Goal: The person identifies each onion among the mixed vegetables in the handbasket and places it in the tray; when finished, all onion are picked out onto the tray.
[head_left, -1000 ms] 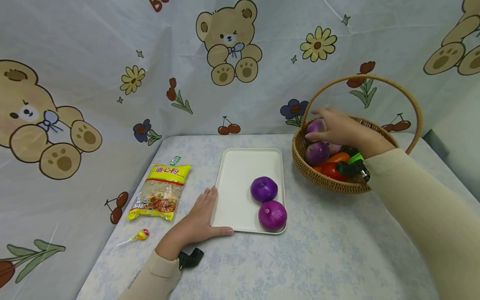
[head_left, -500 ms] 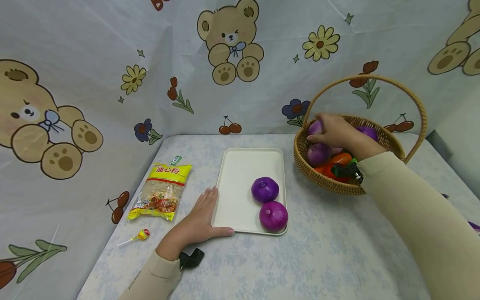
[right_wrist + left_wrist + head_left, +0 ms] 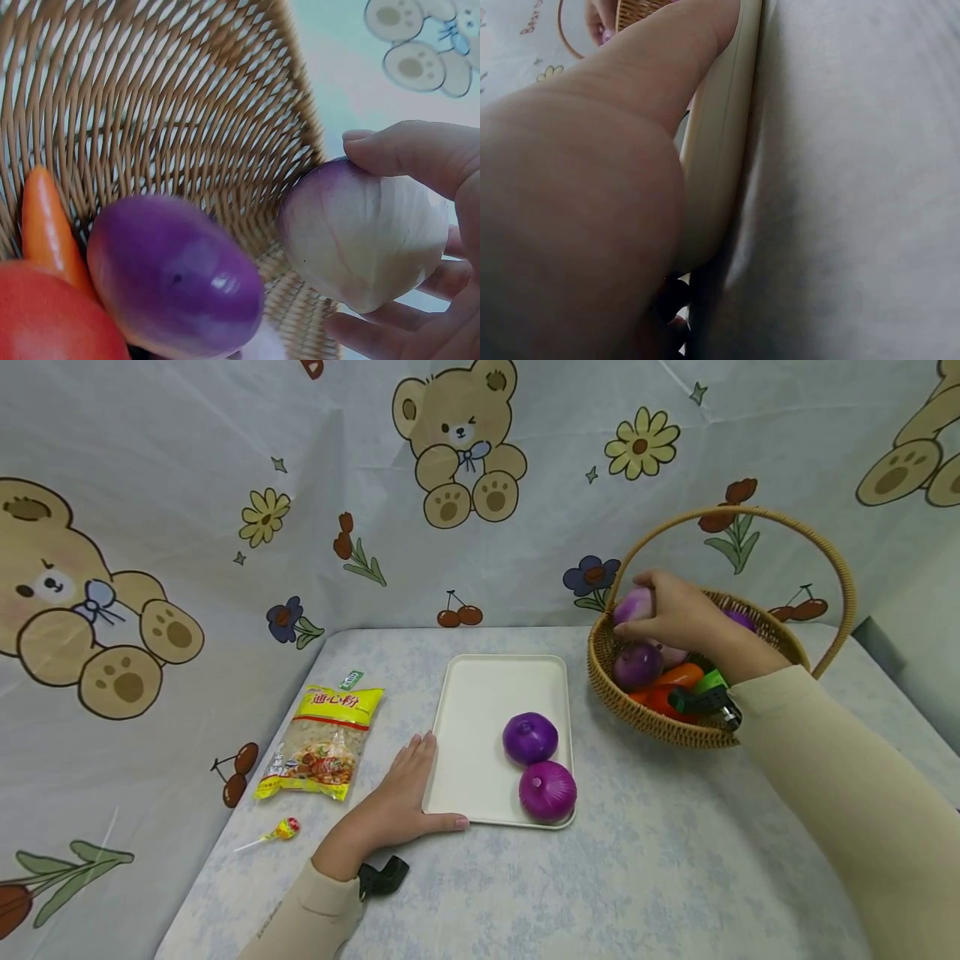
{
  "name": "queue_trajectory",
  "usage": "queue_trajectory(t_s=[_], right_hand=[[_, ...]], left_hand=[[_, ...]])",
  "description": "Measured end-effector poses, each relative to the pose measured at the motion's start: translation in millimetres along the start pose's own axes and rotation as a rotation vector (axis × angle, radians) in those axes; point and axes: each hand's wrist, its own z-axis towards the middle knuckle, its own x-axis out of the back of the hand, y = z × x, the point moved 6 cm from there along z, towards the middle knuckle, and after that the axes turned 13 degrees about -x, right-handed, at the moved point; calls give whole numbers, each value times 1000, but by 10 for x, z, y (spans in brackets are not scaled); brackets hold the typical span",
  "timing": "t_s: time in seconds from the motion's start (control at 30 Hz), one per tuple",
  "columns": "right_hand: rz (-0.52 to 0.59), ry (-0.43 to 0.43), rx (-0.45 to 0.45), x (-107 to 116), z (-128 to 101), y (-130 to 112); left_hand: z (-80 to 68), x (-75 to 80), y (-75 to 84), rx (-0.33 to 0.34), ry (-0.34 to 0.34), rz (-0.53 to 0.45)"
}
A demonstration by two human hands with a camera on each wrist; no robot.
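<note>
In the head view my right hand [image 3: 678, 614] is inside the wicker basket [image 3: 645, 714], gripping a pale purple-and-white onion [image 3: 634, 606] near the left side. The right wrist view shows this onion [image 3: 367, 232] between thumb and curled fingers, beside the basket wall. A smooth purple vegetable [image 3: 176, 277] lies below it, next to an orange carrot-like piece [image 3: 49, 225] and a red tomato-like one [image 3: 56, 315]. With fingers spread, my left hand [image 3: 397, 802] rests against the left edge and front corner of a white tray [image 3: 472, 710]. Two purple onions [image 3: 547, 792] sit at the tray's right side.
A yellow bag of pasta [image 3: 322, 743] lies left of the tray, with a small green packet [image 3: 351, 680] behind it and a lollipop [image 3: 281, 829] in front. The basket's tall handle [image 3: 832, 560] arches over my right wrist. A printed cloth [image 3: 510, 577] hangs behind the table.
My right hand has risen slightly in the basket with the pale onion, which now shows more beside the fingers. My left hand and the tray have kept their places.
</note>
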Motion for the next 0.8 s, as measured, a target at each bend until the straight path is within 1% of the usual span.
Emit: queue_trajectory(t_s=[0.13,0.27,0.43,0.63,0.8], right_hand=[[28,12,33,39,-121,-92],[30,39,80,67,-250,-224],[48,44,131,47,-407,-388],[63,27,181,-87,-520,-636],[33,37,271,-270,-516,-852]], left_hand=[[5,-2,8,-1,-7,6],[5,1,16,-1,-6,4],[4,-2,23,-5,-1,-4],[-6,-6,14,-11,6,-7],[-3,2,8,-14,11,-5]])
